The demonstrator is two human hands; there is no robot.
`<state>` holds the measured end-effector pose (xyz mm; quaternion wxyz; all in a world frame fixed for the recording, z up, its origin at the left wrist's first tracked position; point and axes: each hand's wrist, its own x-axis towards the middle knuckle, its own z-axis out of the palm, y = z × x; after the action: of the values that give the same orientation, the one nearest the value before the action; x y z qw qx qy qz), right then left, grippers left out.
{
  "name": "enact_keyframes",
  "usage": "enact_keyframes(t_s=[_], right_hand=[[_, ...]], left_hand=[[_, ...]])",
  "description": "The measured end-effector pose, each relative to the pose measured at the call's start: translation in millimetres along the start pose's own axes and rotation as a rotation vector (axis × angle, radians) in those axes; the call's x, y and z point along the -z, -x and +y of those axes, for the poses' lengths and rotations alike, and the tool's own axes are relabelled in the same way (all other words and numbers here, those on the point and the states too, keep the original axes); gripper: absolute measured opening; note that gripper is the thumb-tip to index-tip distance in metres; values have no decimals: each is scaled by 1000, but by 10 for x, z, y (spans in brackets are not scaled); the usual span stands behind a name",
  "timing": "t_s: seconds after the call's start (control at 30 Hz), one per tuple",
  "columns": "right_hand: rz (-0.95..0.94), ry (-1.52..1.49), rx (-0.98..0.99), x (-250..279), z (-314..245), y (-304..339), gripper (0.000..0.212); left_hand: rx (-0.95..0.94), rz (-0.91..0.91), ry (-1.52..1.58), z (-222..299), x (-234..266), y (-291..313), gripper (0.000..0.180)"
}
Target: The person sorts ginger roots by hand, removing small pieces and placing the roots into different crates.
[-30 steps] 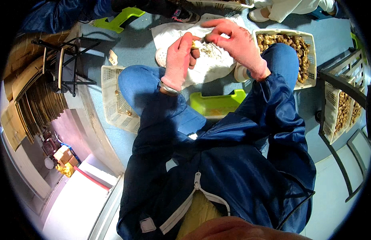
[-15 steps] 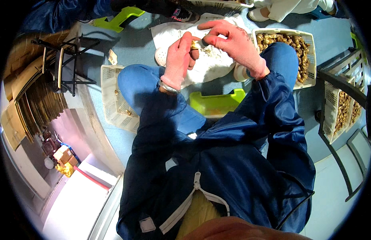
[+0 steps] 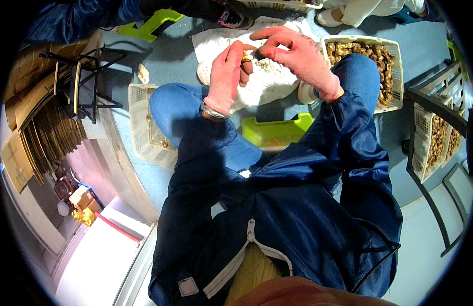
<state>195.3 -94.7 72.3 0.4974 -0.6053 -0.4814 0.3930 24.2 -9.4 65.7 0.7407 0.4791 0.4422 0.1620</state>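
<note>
Both my hands wear pink gloves and meet above a white cloth (image 3: 272,86) that has brown crumbs scattered on it. In my left hand (image 3: 227,74), between closed fingers, is a small lumpy yellow-brown piece (image 3: 246,57); most of it is hidden by the glove. My right hand (image 3: 297,56) is bent in from the right, its thumb and fingertips in a pinch just beside that piece. Whatever the right fingertips grip, if anything, is too small to make out.
By my right knee stands a white crate (image 3: 398,76) full of brown lumpy pieces. Another white crate (image 3: 139,122), with a few pieces, is by my left knee. A green stool (image 3: 275,131) sits between my legs. Dark metal racking (image 3: 440,115) is at right; other people sit beyond the cloth.
My hands stay in nearly the same place. The right fingertips have shifted very slightly toward the left hand; the yellow-brown piece is still held.
</note>
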Motion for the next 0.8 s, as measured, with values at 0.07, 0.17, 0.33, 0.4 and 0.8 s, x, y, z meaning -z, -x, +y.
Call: enact_keyframes(t_s=[0.07,0.17,0.33,0.4,0.8], right_hand=[[10,45,-66,7,-23,-6,21],[1,26,-103,44,-9,-7,20],[-2,42,-49,30,16,17,22],[4,59,-52,33,29,-3,23],[41,-33,-77,0,-20,9,28]], left_hand=[[-19,-11,-43,4,-1,6,36],[-90,-36,-99,-27,-3,-13,32],[-123,-71,-69,-22,-23,-23,28],[-124,-85,-96,-22,6,-26,31],[-227,-138,-161,-25,41,-29,48]])
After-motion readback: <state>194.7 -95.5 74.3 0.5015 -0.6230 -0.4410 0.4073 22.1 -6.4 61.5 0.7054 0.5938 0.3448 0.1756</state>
